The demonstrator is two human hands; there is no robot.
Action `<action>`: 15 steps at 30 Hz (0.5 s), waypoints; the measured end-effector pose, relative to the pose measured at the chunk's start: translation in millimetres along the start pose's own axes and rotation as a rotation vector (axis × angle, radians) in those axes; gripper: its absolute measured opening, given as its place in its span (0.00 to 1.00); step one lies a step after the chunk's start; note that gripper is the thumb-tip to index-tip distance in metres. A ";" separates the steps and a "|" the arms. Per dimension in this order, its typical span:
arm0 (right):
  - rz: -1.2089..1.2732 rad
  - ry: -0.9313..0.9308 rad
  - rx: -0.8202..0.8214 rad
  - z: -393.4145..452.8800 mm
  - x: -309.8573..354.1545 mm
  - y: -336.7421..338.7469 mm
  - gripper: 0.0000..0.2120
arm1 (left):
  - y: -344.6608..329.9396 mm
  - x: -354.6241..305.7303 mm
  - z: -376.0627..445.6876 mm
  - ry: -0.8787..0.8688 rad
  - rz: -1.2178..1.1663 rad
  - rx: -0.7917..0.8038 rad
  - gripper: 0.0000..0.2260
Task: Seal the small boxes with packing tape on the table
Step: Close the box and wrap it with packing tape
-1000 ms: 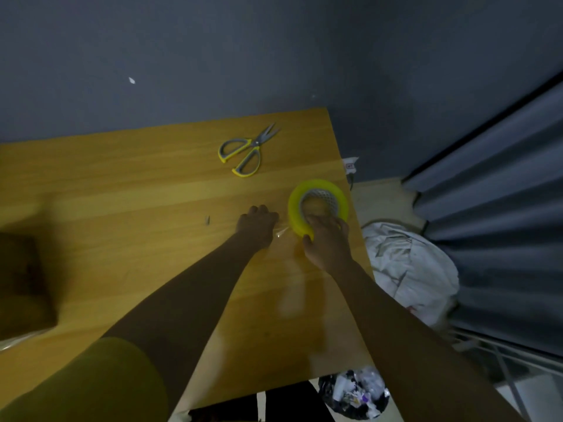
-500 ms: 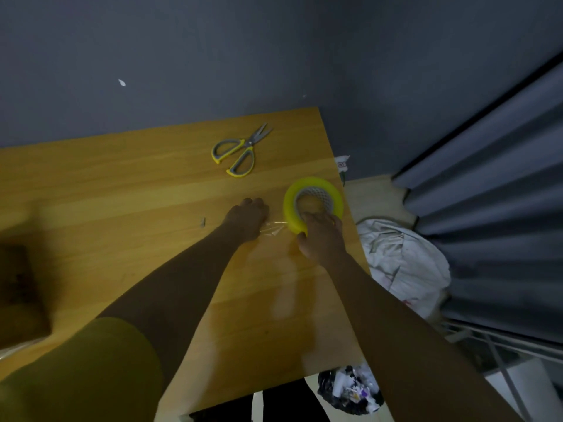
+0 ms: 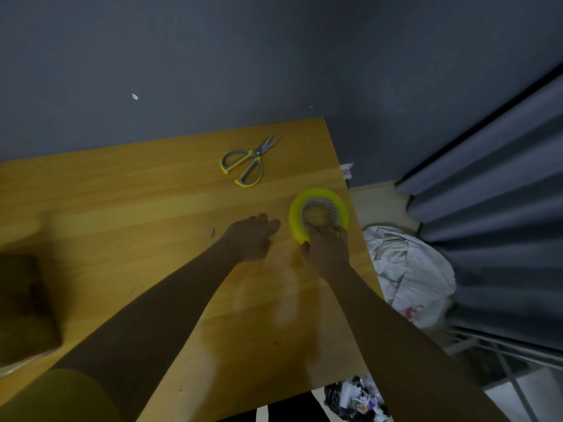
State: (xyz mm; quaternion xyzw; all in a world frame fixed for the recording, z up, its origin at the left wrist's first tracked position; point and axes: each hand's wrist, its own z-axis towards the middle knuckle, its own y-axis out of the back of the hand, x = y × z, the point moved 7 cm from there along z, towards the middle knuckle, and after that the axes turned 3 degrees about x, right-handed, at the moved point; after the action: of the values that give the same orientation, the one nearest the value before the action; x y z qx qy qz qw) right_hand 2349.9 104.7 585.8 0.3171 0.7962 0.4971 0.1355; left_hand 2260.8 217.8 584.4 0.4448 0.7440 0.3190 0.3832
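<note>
Two bare hands are working near the right edge of the wooden table point(image 3: 122, 214). The right hand point(image 3: 326, 254) is on the near rim of the yellow roll of packing tape point(image 3: 318, 213), which lies flat on the tabletop close to the right edge; its fingers curl over the rim and its thumb sits against the outer side, so it grips the roll. The left hand point(image 3: 251, 239) rests palm down on the wood just beside the roll on the left, fingers fairly straight and close together, their tips reaching toward the tape without quite touching it. I cannot tell whether a strip of tape lies under those fingers.

Farther back on the table lies a pair of scissors point(image 3: 246, 164) with grey and yellow handles, blades closed and pointing toward the grey wall. A brown cardboard box point(image 3: 24, 306) sits at the far left of the table, well apart from the hands. Beyond the table's right edge, on the floor, sits a white bag point(image 3: 408, 269) stuffed with crumpled paper.
</note>
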 end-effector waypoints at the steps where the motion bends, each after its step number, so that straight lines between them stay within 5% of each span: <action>1: 0.004 0.004 -0.007 -0.6 -0.2 0.8 0.25 | -1.4 0.8 -2.4 0.013 -0.062 0.013 0.14; 8: 0.001 0.016 -0.051 -0.8 -0.6 -1.2 0.26 | -5.7 14.6 -12.8 0.119 -0.335 -0.068 0.14; 13: -0.063 0.038 -0.163 2.5 0.5 -1.1 0.21 | -10.6 28.1 -18.5 0.245 -0.491 -0.147 0.24; 15: -0.128 0.027 -0.240 2.5 0.0 -2.0 0.21 | -13.2 38.8 -20.6 0.306 -0.579 -0.187 0.17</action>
State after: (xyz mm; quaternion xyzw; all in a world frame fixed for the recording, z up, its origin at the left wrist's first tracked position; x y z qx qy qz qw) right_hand 2350.4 105.8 582.9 0.2407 0.7515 0.5831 0.1932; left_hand 2225.6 244.9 572.8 0.1248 0.8559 0.3268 0.3808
